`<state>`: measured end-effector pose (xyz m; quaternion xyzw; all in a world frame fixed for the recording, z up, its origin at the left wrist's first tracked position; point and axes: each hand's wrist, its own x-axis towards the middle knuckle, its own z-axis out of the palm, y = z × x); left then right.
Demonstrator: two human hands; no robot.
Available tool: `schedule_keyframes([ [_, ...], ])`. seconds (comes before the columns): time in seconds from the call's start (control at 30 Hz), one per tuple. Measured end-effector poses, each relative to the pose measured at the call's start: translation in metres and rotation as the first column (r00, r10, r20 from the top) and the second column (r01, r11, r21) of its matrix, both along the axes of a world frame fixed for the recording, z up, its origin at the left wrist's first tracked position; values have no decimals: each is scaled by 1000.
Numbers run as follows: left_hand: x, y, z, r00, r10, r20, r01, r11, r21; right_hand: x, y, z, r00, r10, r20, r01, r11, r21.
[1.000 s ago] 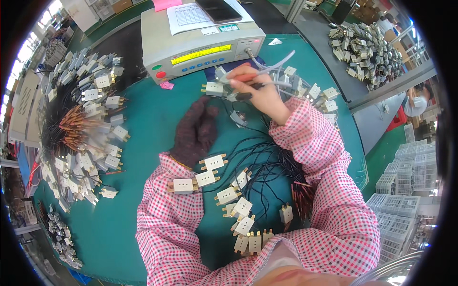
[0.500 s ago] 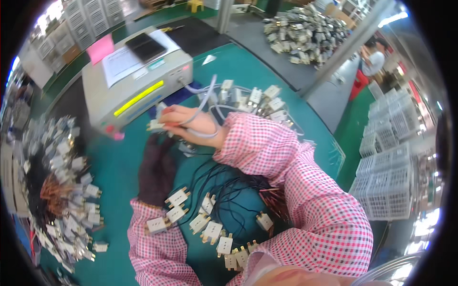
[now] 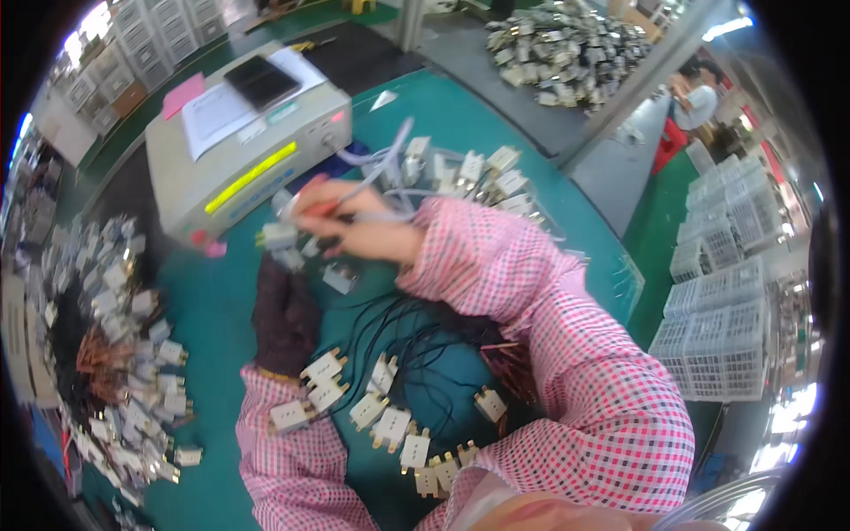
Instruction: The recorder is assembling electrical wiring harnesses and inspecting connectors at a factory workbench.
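My left hand (image 3: 285,310), in a dark glove, is closed near the instrument's front and appears to grip a white plug block (image 3: 280,234) with brass prongs. Just above it is my bare right hand (image 3: 367,228), its fingers bent around something red and pale, blurred by motion. A grey-white cable (image 3: 372,177) runs from the instrument and loops by this hand. Close to the fingers lies another pale block (image 3: 339,277). Several white plug blocks (image 3: 392,428) with brass prongs and black cords (image 3: 390,332) spread between my forearms.
A grey bench instrument (image 3: 252,173) with a yellow strip carries papers and a dark phone (image 3: 262,83). Plug blocks are heaped at left (image 3: 124,354) and behind my right hand (image 3: 474,173). Beyond the green table (image 3: 208,354) are a metal post (image 3: 655,75), a large plug pile, white crates (image 3: 713,341) and a person.
The fingers of my right hand have shifted on the held piece, and its red part now shows. My left hand has barely moved. The whole view has tilted slightly.
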<state>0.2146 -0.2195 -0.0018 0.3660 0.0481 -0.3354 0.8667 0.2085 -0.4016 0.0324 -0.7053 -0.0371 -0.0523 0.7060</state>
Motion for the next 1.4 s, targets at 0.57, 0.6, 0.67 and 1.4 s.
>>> schedule_keyframes([
  [0.57,6,9,-7,999,-31,19,34,986,-161,0,-16,4,995,96,24,-97,993,62],
  [0.6,5,9,-7,1000,-8,30,12,989,-147,-2,-10,4,985,127,119,-130,992,10],
  [0.67,5,10,-5,999,16,38,-11,991,-132,-6,-2,4,980,187,59,-189,982,22],
  [1.4,2,15,-10,985,-141,96,159,962,-223,-3,-5,3,972,231,49,-229,972,-41],
])
